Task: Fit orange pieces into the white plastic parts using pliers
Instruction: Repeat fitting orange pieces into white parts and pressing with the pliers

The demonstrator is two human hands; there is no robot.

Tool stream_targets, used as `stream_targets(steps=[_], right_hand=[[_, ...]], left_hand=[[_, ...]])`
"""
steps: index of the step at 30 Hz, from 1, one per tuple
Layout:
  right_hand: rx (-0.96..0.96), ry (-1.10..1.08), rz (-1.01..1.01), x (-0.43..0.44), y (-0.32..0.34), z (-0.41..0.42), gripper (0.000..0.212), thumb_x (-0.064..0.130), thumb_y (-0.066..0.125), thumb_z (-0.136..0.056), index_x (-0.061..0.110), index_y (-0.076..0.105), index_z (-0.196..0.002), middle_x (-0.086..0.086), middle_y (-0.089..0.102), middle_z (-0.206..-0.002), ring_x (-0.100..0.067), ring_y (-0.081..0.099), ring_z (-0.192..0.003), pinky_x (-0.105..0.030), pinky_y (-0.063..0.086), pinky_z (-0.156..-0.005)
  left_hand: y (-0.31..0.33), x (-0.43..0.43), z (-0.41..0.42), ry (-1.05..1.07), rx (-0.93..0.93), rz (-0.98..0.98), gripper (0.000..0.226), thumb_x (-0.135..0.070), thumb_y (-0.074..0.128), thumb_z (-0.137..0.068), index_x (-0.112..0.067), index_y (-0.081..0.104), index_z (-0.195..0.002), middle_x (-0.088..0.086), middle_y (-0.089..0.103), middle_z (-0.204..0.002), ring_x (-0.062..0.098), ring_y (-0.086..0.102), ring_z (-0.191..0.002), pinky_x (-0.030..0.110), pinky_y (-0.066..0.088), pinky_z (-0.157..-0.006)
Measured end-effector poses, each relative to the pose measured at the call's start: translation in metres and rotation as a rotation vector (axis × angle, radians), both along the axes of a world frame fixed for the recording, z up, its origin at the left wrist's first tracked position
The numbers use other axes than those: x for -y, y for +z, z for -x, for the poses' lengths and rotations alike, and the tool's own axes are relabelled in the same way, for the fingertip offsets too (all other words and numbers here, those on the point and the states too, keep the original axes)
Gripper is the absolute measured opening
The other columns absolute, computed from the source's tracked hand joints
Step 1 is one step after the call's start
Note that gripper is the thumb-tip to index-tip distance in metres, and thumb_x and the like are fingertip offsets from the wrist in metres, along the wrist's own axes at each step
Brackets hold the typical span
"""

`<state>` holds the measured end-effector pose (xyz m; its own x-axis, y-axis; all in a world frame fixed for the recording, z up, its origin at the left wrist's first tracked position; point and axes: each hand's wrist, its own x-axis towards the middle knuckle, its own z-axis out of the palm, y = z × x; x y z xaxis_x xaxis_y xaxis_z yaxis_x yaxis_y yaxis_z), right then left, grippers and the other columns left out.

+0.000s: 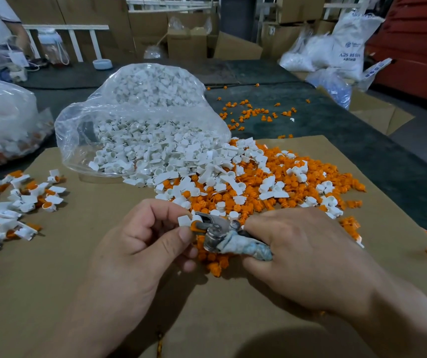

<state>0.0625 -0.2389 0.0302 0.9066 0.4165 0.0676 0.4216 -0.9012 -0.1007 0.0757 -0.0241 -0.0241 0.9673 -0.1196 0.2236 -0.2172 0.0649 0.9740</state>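
Your left hand (pixel 140 244) pinches one white part (pixel 184 220) with one orange piece (pixel 195 226) at its mouth. Your right hand (pixel 297 254) grips the one pliers (pixel 217 236), jaws at the piece. Squeeze off-centre and the piece may cock, spring out, or the jaws may nip your thumb. Mid-desk, the heap (pixel 271 192) is too many to count. One bag (pixel 140 120) spills behind it, and a second bag (pixel 3 120) sits at the left edge.

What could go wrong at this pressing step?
1. Pinch: the left hand holds the white part right beside the nose of the pliers; a slip in the squeeze could catch a fingertip.
2. Skew: the orange piece looks only partly seated; squeezing it crooked may jam it.
3. Loss: the right hand works over the loose pile, so a dropped part could vanish among unassembled ones.
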Motion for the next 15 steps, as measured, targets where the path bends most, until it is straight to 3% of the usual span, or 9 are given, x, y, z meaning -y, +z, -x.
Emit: stream_targets(steps=[11,15], right_hand=[[0.008,0.003,-0.024,-0.0027,0.0027,0.0021,0.032,0.061,0.017,-0.077,0.036,0.036,-0.075,0.013,0.046,-0.068,-0.005,0.043,-0.061,-0.022,0.03,-0.054],[0.026,-0.011,-0.03,-0.0052,0.0034,0.003,0.03,0.06,0.021,-0.076,0.035,0.035,-0.072,0.013,0.043,-0.064,-0.005,0.04,-0.057,-0.022,0.025,-0.051]], left_hand=[[-0.0009,-0.0013,-0.0013,-0.013,0.004,-0.012,0.02,-0.04,0.074,-0.073,-0.028,0.071,-0.089,0.011,0.068,-0.069,0.021,0.065,-0.058,0.025,0.054,-0.056],[0.0003,-0.0016,-0.0013,0.008,0.055,-0.017,0.016,-0.039,0.072,-0.076,-0.03,0.071,-0.09,0.011,0.069,-0.07,0.019,0.066,-0.057,0.024,0.055,-0.054]])
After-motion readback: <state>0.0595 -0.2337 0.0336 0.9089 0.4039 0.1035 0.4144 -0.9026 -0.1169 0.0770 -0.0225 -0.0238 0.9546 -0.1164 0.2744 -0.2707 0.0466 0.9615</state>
